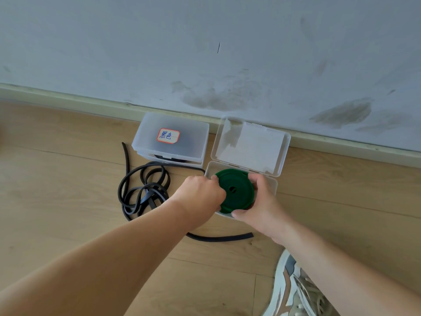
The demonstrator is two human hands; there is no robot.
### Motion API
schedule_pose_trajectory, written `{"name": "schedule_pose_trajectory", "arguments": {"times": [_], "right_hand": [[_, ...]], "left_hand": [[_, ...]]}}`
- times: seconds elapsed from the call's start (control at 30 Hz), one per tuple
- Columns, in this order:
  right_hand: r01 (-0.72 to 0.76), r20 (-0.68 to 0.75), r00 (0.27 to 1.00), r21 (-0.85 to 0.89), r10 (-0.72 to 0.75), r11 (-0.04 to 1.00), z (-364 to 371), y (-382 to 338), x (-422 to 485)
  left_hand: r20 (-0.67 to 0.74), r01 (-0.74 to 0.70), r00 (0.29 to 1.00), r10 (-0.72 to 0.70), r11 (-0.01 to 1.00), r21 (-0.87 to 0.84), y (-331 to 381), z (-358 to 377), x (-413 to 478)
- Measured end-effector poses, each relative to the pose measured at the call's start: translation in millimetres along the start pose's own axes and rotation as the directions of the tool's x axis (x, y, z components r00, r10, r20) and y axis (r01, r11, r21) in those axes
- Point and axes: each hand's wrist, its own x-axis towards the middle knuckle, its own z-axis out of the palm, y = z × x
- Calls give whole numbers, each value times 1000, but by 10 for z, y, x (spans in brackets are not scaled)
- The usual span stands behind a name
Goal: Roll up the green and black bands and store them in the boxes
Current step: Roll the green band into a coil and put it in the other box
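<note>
Shoe: a pale laced shoe (296, 290) on the wooden floor (68, 169), nearer than the open box and slightly to its right.
Black band: unrolled black band (145, 190), its loose tangle lying on the floor just left of the open box; one end trails past the box's near side, under the forearms.
Left hand: the left hand (200, 195) is at the open box's left wall, fingers curled round the left edge of the green roll.
Right hand: the right hand (262, 201) is over the open box's right half, thumb on the roll's near edge, fingers wrapped over its far right edge.
Green band: the green band (234, 190) is wound into a flat disc (small hole at its centre), tilted, held by both hands in the mouth of the open box.
Open box: clear plastic open box (272, 185), its lid (250, 147) standing up behind it.
Labelled box: a labelled box (196, 137) just left of the open box's lid, with a red-bordered sticker (168, 136); something dark shows inside.
Skirting board: the skirting board (68, 99) runs directly behind the open box.
Wall: the smudged pale wall (205, 42) rises beyond the open box.
</note>
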Motion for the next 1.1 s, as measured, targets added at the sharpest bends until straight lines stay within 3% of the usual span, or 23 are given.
{"name": "schedule_pose_trajectory", "arguments": {"times": [0.23,0.33,0.43,0.53,0.6,0.73,0.8,0.97,1.1], "right_hand": [[53,-141,984,-365,-112,929,151,-165,54],[51,-193,973,-339,-123,940,167,-169,5],[61,-230,964,-303,-135,951,197,-184,0],[58,-223,968,-246,-115,968,205,-196,-1],[40,-216,972,-212,-86,977,197,-198,-4],[27,-184,981,-210,-67,977,207,-165,-27],[21,-197,978,-228,-67,973,249,-167,-44],[16,-211,974,-284,-79,959,262,-275,-15],[0,-188,981,-266,-52,964,198,-307,-1]], "left_hand": [[4,4,1000,-4,991,-131,-105,1,5],[-221,-56,975,-20,942,-332,-108,203,-133],[-389,3,889,-242,853,-523,-91,366,-296],[-193,207,844,-500,636,-744,-10,435,-374],[-54,251,856,-514,506,-825,85,449,-376],[45,223,897,-440,362,-905,139,444,-414],[56,213,913,-403,355,-910,103,466,-417],[-29,206,865,-501,408,-890,139,473,-298],[-21,227,850,-527,402,-887,180,479,-274]]}}
